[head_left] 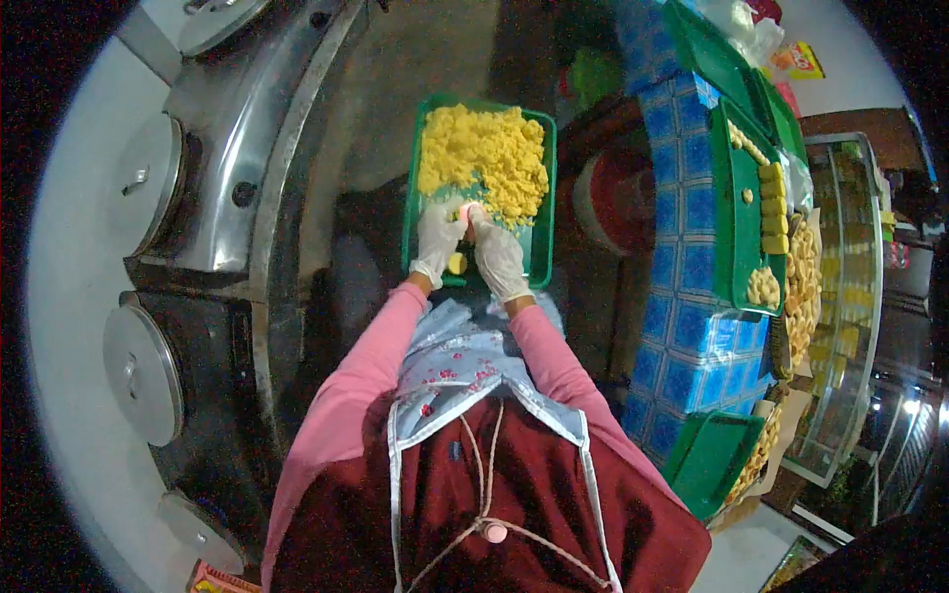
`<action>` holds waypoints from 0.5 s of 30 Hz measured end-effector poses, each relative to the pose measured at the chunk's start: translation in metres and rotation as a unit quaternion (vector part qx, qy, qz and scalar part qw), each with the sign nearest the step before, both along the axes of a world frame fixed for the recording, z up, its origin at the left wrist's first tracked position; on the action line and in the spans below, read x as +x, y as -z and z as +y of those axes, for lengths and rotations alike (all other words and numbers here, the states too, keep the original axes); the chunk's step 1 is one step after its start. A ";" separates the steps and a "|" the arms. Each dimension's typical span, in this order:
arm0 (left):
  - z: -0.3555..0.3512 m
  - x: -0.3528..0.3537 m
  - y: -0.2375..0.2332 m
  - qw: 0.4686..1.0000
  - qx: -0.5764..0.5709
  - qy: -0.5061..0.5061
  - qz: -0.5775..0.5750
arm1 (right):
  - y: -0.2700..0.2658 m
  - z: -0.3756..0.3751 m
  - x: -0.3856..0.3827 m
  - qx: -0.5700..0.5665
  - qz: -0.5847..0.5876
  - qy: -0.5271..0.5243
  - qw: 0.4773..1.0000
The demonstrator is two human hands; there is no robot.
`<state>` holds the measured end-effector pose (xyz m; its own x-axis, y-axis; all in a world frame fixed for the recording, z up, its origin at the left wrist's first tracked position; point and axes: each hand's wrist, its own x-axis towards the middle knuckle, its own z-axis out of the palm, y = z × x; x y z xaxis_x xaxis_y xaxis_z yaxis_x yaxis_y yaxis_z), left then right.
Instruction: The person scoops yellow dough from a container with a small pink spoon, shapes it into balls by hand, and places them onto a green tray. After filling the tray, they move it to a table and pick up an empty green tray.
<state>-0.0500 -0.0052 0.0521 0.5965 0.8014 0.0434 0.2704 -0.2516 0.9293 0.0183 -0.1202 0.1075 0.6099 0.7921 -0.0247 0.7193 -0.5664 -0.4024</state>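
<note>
A green tray (552, 198) in front of me holds a heap of crumbly yellow dough (484, 153). Over its near half, both my hands, in clear thin gloves, come together at the edge of the heap. My left hand (440, 235) and my right hand (497, 255) close their fingers on a small pinkish-white piece (469, 211). A bit of yellow shows at its top; its exact kind cannot be made out. Below my hands, a small yellow shaped piece (457, 263) sits on the tray's near part.
Steel equipment with round lids (143, 376) stands to the left. On the right, a blue tiled counter (682, 277) bears a green tray (727, 217) with yellow blocks (774, 208) and small pale pieces (763, 287). Beyond it are a glass case (840, 306) and another green tray (712, 460).
</note>
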 end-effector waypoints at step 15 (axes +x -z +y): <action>0.007 0.002 -0.002 0.997 -0.055 0.034 0.034 | -0.029 0.005 0.007 0.004 0.024 0.013 1.000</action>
